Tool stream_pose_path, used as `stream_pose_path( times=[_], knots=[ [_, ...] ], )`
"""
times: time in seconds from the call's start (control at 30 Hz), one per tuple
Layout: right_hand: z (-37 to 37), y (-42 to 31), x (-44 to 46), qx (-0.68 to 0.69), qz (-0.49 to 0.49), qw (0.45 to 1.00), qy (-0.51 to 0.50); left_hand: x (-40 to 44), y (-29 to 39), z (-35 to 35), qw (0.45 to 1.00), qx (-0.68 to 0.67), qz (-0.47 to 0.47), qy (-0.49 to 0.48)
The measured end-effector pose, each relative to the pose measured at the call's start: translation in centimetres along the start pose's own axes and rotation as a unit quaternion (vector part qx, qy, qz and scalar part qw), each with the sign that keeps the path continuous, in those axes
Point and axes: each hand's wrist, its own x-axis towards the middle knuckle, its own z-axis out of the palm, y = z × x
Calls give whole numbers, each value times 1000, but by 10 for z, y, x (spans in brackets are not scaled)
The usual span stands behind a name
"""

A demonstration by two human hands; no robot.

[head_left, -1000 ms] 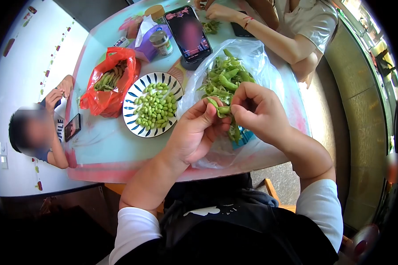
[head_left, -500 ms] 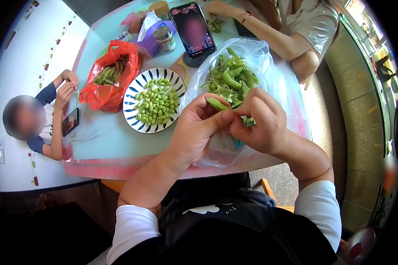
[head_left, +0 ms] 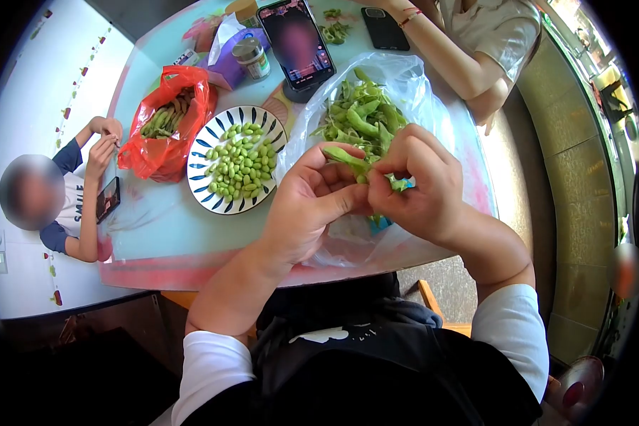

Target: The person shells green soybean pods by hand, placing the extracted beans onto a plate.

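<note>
A green edamame pod (head_left: 343, 156) is held in front of me, above the near side of a clear plastic bag (head_left: 424, 96) full of pods (head_left: 366, 121). My left hand (head_left: 305, 202) is closed around the pod, thumb below it and fingers behind. With thumb and forefinger pinched, my right hand (head_left: 420, 186) grips the pod's right end; the fingertips partly hide it. To the left of my hands, a white plate (head_left: 197, 167) with dark petal marks on its rim bears many shelled green beans (head_left: 241, 167).
A red plastic bag (head_left: 143, 157) with more pods stands left of the plate. Behind are a phone on a stand (head_left: 297, 42), a jar (head_left: 252, 60) and a purple tissue box (head_left: 226, 71). One person sits at left beside a phone (head_left: 108, 199); another's arm reaches in at upper right.
The pod in my hands is turned more steeply, and my left fingers have opened a little around it. The view has shifted slightly. At upper right, the other person's hand has moved up out of view.
</note>
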Motion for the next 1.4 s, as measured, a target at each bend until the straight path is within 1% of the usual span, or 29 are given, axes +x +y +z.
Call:
stream_pose_path(
  times=[0.1, 0.13, 0.17, 0.2, 0.23, 0.27, 0.33, 0.37, 0.43, 0.47, 0.5, 0.53, 0.63, 0.73, 0.83, 0.93, 1.03, 1.13, 1.23, 1.33, 1.4],
  knots=[
    [-7, 4, 5, -25, 15, 1000, 9, -3, 6, -11, 990, 113, 77, 16],
    [-9, 5, 7, 4, 46, 999, 5, -4, 17, -15, 944, 284, 153, 63],
    [-11, 5, 7, 33, 77, 997, 3, 0, 28, -21, 876, 412, 214, 130],
    [-13, 5, 8, 62, 109, 992, 1, 0, 44, -24, 769, 561, 213, 220],
    [-13, 5, 7, 76, 131, 988, -4, 1, 53, -33, 696, 631, 192, 284],
    [-14, 5, 7, 80, 141, 987, -8, 3, 58, -47, 669, 660, 119, 321],
    [-13, 5, 8, 90, 156, 983, -20, 0, 56, -57, 499, 799, 159, 297],
    [-12, 4, 8, 76, 144, 987, -20, 0, 55, -58, 573, 753, 180, 269],
    [-11, 3, 8, 46, 120, 992, -18, 5, 50, -35, 706, 642, 220, 203],
    [-10, 2, 8, 44, 112, 993, -22, 5, 43, -28, 808, 526, 222, 147],
    [-10, 2, 8, 41, 103, 993, -27, 3, 34, -20, 888, 395, 220, 87],
    [-10, 1, 8, 39, 93, 994, -32, 1, 27, -15, 943, 254, 212, 25],
    [-8, -1, 7, 46, 96, 992, -62, -1, 15, -15, 951, 231, 204, 20],
    [-4, 3, 7, -11, 22, 998, -54, -3, 16, -13, 949, 235, 212, 0],
    [0, 9, 9, -49, -91, 992, -75, -4, 15, -9, 928, 301, 219, 7],
    [-1, 10, 7, -40, -129, 985, -103, -5, 16, -9, 929, 302, 212, 13],
    [2, 10, 7, -57, -169, 979, -98, -3, 17, -13, 949, 273, 156, 18],
    [0, 10, 4, -57, -150, 980, -119, -3, 16, -16, 949, 277, 152, 16],
    [1, 11, 4, 11, -107, 989, -101, -4, 16, -13, 950, 264, 167, -8],
    [-2, 7, 1, 96, 63, 982, -152, -3, 11, -15, 951, 231, 198, -61],
    [-2, 6, 3, 109, 79, 980, -146, -5, 11, -12, 956, 222, 189, -39]
  ],
)
